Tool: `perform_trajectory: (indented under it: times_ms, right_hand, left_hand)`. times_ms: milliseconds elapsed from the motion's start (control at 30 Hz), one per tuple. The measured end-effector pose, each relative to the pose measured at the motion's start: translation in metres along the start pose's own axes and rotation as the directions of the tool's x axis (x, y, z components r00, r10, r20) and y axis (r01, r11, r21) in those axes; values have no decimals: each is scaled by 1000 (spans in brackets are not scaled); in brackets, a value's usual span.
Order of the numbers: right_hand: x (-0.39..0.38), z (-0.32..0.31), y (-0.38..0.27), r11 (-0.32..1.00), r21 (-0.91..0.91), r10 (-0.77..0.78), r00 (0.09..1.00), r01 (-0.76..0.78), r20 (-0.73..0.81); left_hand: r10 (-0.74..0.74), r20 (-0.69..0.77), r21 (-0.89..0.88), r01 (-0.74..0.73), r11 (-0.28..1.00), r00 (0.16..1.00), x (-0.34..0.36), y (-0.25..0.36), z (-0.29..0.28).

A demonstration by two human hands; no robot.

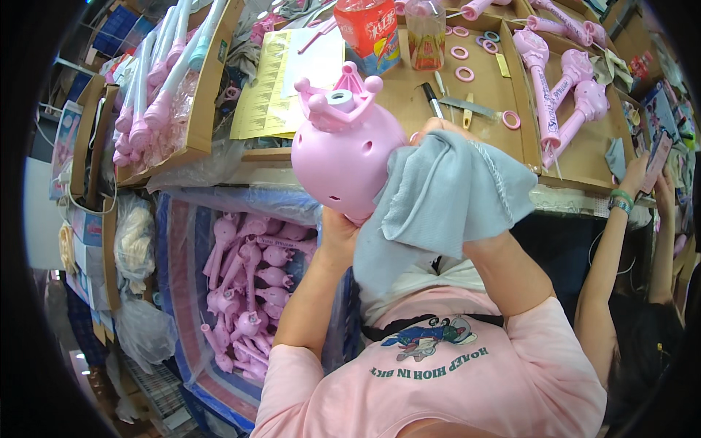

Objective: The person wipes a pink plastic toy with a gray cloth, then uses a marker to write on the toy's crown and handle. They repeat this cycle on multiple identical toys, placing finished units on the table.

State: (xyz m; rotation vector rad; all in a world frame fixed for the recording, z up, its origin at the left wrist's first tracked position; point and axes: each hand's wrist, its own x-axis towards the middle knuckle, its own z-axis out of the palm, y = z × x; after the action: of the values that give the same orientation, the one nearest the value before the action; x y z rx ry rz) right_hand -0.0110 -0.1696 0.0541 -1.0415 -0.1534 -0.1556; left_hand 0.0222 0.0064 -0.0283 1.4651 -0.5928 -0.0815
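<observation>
A pink toy wand (337, 164) stands in front of my chest, its round head topped with an open crown that has a pale round insert. Small dark holes dot the head. My left hand (338, 237) grips it from below, its fingertips mostly hidden behind the wand. Draped over my right hand (453, 130) is a grey-blue cloth (445, 193), which I hold bunched against the right side of the round head. The cloth's lower end hangs down between my forearms. Most of my right fingers are covered by it.
Below left, a blue-edged bin (169, 285) holds many pink wands. A cardboard tray (409, 91) carries rings, a knife (471, 106) and a marker (432, 101). A red-labelled bottle (365, 36) stands behind. At right, a co-worker's hands hold a phone (659, 162).
</observation>
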Motion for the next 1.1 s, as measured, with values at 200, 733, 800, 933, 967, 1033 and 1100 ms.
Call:
perform_trajectory:
  times_ms: [200, 733, 800, 933, 967, 1033, 1100]
  right_hand:
    - [0, -2, 2, 1000, -22, -7, 1000, 7, -5]
    - [1, -6, 1, 510, -755, -423, 884, 412, 197]
    - [-2, -2, 1, 369, -805, -456, 845, 464, 278]
    - [-13, 1, 7, 874, -433, -184, 975, 220, 124]
    - [-16, -3, 8, 863, -458, -187, 977, 215, 104]
    - [-21, -14, 8, 840, -490, -210, 972, 236, 108]
    - [-19, -31, 5, 828, -504, -248, 967, 247, 66]
  left_hand:
    - [72, -13, -46, -72, 996, 997, 3, -4, 5]
    - [45, 111, 94, -55, 994, 993, 6, -8, 2]
    - [-87, 65, -98, 93, 991, 994, 8, 6, 6]
    - [-375, 76, 71, 370, 926, 924, 10, 34, 14]
    - [-356, 117, -4, 359, 933, 927, 11, 37, 15]
    - [-334, 137, -269, 360, 893, 932, 11, 41, 15]
    - [-381, 121, -544, 382, 747, 917, 11, 42, 10]
